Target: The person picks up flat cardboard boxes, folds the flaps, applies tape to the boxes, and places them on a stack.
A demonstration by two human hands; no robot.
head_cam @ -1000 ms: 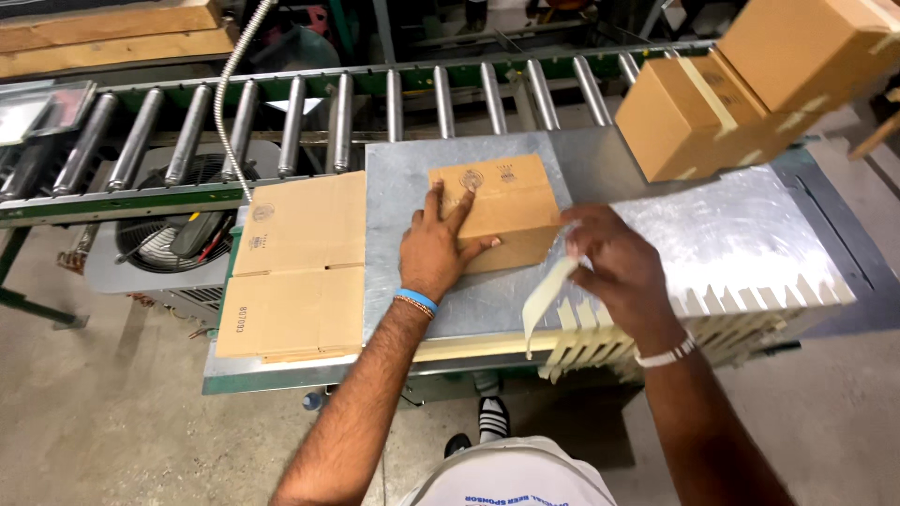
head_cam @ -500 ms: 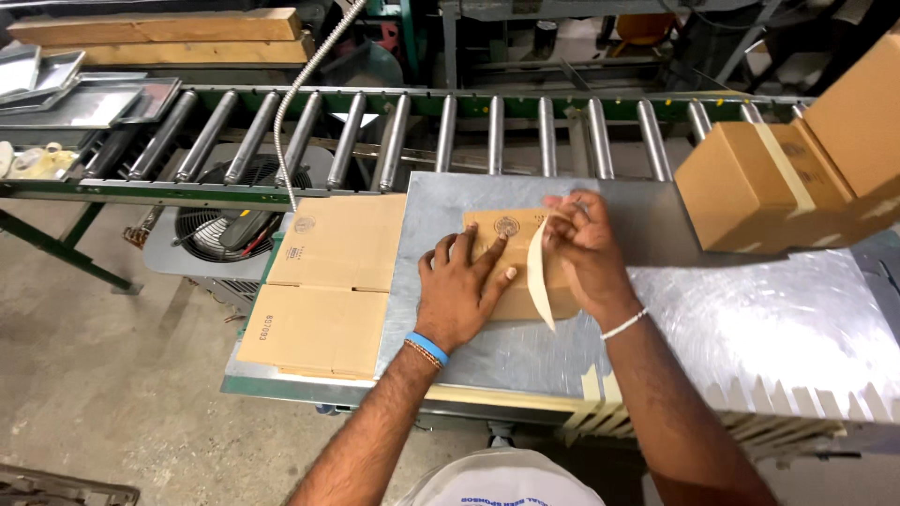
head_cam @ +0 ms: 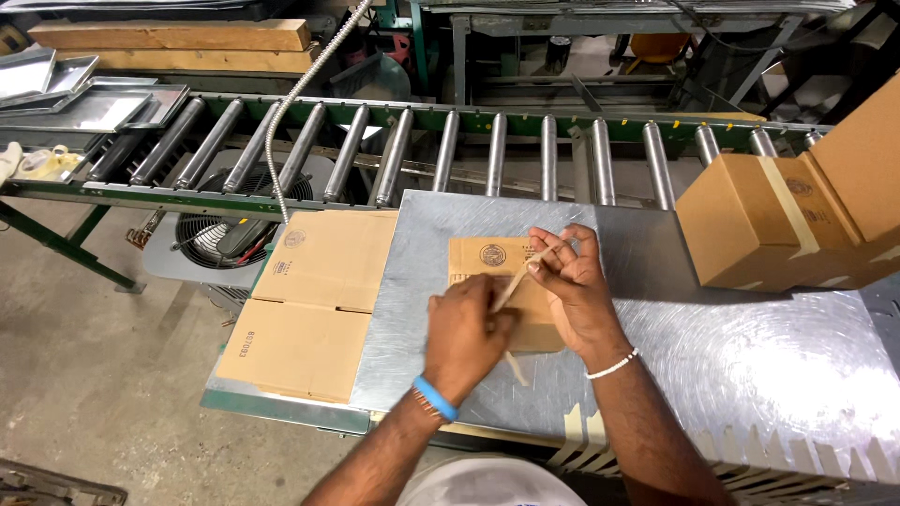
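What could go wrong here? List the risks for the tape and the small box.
The tape strip is stretched between the right hand and left hand above the small flat box; it may twist and stick to itself or the fingers. It could also land crooked on the box. The stack of flat cartons overhangs the table edge and might slide if bumped.

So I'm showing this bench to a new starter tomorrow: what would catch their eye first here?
Probably the two hands at the centre of the metal table: the left hand and right hand stretch a pale strip of tape over a small flat cardboard piece. Next, the taped boxes at the right edge and the roller conveyor running behind. A stack of flattened cartons lies to the left.
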